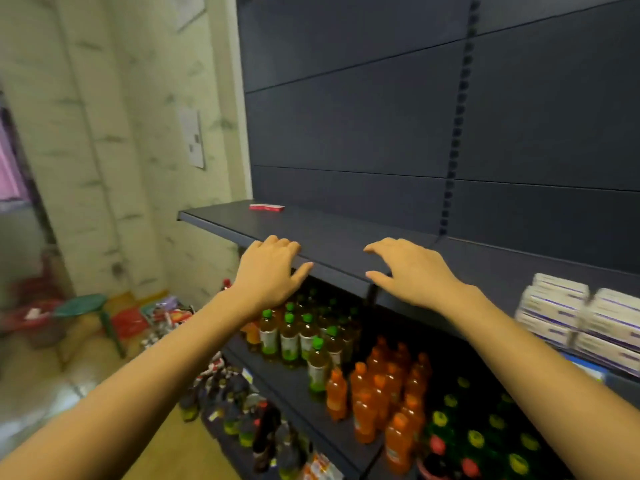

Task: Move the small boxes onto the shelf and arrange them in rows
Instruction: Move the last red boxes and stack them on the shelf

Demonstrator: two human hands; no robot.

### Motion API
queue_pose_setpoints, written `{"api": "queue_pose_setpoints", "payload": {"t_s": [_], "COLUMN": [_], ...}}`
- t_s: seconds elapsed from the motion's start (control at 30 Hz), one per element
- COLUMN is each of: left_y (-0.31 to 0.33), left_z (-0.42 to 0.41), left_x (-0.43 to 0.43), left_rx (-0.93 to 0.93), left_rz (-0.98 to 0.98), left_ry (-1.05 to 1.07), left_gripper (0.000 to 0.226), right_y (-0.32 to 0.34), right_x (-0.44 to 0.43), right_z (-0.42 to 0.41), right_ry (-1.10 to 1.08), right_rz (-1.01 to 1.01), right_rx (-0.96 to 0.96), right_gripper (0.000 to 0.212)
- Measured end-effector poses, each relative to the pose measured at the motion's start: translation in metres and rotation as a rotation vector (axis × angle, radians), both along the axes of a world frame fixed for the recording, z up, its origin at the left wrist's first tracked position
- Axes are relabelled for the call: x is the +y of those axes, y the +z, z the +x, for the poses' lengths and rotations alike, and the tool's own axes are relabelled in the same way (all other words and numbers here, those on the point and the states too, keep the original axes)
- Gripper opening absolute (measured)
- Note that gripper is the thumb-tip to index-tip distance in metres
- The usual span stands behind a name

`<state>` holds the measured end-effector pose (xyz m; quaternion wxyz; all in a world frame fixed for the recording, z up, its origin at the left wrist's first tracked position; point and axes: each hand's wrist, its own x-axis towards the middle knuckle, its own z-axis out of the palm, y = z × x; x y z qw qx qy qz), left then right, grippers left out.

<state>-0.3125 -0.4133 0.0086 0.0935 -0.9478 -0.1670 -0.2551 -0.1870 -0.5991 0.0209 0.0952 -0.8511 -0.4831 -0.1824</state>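
A dark shelf board (332,233) runs across the middle of the head view. Near its back left lie small red and white boxes (266,207), flat on the board. My left hand (272,271) rests on the shelf's front edge, fingers on top and thumb against the lip, holding nothing. My right hand (408,271) hovers or rests at the same edge further right, fingers spread and relaxed, also holding nothing. A stack of white and purple boxes (581,317) stands on the shelf at the right.
Below the board, green-capped bottles (294,334) and orange bottles (381,393) fill the lower shelves. A green stool (83,306) and red bags (128,320) clutter the floor at left. The dark back panel (381,116) rises behind.
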Motion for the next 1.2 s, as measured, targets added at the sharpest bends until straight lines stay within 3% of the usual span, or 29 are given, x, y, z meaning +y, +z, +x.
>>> {"api": "queue_pose_setpoints", "payload": {"t_s": [0.5,1.2], "left_y": [-0.017,-0.024], "left_z": [0.006,0.215], "left_x": [0.218,0.487], "left_rx": [-0.029,-0.01], "left_rz": [-0.149,-0.278], "left_ry": [0.032,-0.056], "left_gripper": [0.046,0.043], "right_y": [-0.001,-0.015], "right_x": [0.25,0.511], "right_z": [0.024,0.213], "right_ry": [0.014,-0.223], "right_rz": [-0.071,-0.168], "right_rx": [0.023,0.05], "right_gripper": [0.046,0.049]}}
